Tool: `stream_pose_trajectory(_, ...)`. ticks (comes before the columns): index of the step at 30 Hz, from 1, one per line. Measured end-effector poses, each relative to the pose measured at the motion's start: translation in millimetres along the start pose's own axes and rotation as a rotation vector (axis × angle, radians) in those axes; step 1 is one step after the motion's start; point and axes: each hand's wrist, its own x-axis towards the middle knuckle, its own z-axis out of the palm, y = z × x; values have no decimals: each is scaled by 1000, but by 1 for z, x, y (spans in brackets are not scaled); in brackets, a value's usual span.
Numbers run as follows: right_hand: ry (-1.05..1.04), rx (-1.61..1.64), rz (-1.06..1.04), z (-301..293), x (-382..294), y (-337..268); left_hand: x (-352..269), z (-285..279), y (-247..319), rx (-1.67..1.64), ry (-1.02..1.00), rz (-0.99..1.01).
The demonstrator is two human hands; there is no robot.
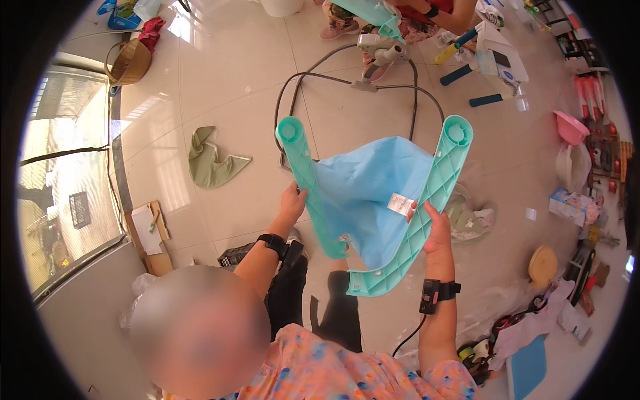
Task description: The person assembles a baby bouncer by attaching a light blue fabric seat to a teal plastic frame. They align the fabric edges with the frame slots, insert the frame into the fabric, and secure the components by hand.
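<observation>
Both hands hold up a U-shaped mint plastic frame with ribbed arms and round cup-like ends. My left hand [294, 201] grips its left arm [306, 179]; my right hand [436, 226] grips the right arm [440, 172] from the outside. Light blue fabric [372, 185] stretches between the two arms. A white label [400, 204] bearing print hangs on it near my right fingers. At the bottom the frame's two curved ends stand apart. Beyond it on the floor is a stand of bent dark metal tubes [416, 107] with a grey plastic hub [382, 52].
An olive cloth piece [215, 162] lies on the tiled floor to the left. Right of the frame is a clear plastic bag [472, 217]. Another person [425, 15] sits at the top with mint parts. A wicker basket [131, 62] and a white box [500, 55] stand farther off.
</observation>
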Motion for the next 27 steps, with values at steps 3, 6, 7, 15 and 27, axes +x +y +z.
stream_pose_trajectory(3, -60, 90, -36, 6, 6, 34, 18, 9, 0, -85, -126, 17)
stream_pose_trajectory(6, -146, 229, -56, 4, -5, 64, 2, -1, 22, -240, -375, 68)
stream_pose_trajectory(7, -190, 241, -57, -3, -9, 73, -12, -9, 28, -241, -466, 118)
stream_pose_trajectory(15, -385, 303, -26, -125, -109, 95, -152, -28, 10, 28, -1004, 272)
stream_pose_trajectory(27, -262, -48, 33, -294, -178, 79, -320, 87, 2, 46, -1315, 374)
